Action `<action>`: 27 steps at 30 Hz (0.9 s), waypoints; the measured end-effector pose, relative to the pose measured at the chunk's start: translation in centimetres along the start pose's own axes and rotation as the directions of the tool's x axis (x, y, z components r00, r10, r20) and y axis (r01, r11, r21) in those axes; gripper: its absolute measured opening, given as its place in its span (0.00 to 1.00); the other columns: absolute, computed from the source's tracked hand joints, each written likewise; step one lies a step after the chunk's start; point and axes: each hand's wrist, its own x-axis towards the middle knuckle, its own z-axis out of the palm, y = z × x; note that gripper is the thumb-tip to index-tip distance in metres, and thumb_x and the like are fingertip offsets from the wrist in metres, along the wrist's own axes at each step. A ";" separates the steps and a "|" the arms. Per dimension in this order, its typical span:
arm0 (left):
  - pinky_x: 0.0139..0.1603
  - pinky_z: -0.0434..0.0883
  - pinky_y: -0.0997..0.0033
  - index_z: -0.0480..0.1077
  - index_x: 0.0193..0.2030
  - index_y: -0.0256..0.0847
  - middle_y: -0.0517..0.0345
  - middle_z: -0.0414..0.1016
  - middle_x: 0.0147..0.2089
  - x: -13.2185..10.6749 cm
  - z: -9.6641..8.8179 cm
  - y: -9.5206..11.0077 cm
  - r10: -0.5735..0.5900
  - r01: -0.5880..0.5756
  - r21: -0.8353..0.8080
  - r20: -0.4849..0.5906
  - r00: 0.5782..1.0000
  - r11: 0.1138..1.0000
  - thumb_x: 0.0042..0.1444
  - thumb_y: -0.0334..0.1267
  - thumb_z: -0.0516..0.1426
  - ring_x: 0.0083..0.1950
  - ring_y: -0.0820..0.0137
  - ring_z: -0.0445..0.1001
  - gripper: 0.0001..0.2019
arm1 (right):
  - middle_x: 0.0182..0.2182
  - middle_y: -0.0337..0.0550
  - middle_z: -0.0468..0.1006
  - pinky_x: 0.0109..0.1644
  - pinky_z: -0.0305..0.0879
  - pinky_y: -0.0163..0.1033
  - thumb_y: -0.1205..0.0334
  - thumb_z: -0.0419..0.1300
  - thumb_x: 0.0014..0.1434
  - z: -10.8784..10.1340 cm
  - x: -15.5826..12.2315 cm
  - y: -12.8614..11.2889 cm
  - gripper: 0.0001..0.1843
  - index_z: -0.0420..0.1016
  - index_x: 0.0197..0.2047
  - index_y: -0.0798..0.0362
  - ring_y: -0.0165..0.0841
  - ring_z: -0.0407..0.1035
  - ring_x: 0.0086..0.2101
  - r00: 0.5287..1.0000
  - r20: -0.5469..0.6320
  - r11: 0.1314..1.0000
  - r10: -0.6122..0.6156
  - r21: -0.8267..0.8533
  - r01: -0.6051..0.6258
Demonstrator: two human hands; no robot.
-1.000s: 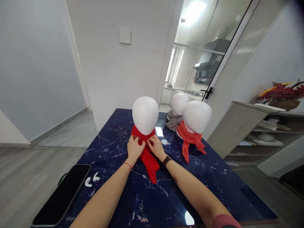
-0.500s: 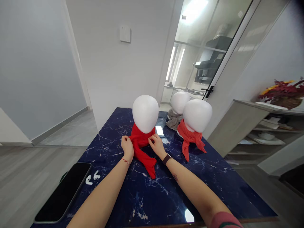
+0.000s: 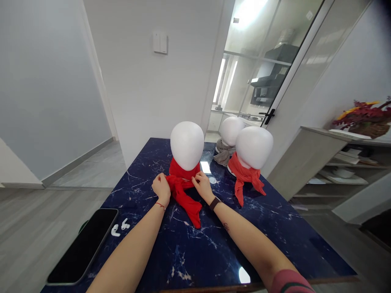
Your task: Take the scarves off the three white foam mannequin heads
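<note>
Your left hand [image 3: 161, 189], apparently pinching, has drawn the red scarf [image 3: 188, 204] outward, stretching it from your right hand [image 3: 203, 188]'s pinch.

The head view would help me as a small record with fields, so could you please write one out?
Left hand: closed on the red scarf
Right hand: fingertips pinching the same scarf, across from the left hand
Red scarf: around the base of the nearest-left white head form, one end trailing forward
Right head form: coral scarf around its base
Rear head form: grey scarf around its base
Table: dark blue, pale-veined
Table's left side: dark-screened phone, white earbuds beside it
</note>
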 end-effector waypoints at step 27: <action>0.45 0.64 0.59 0.72 0.41 0.39 0.44 0.77 0.35 -0.7 -0.2 1.2 0.240 -0.333 0.371 0.274 0.931 0.867 0.58 0.43 0.45 0.41 0.56 0.74 0.17 | 0.23 0.41 0.68 0.35 0.60 0.37 0.49 0.52 0.55 -1.6 1.5 4.2 0.20 0.64 0.18 0.53 0.32 0.63 0.27 0.861 -0.328 0.921 0.389 0.173 -0.350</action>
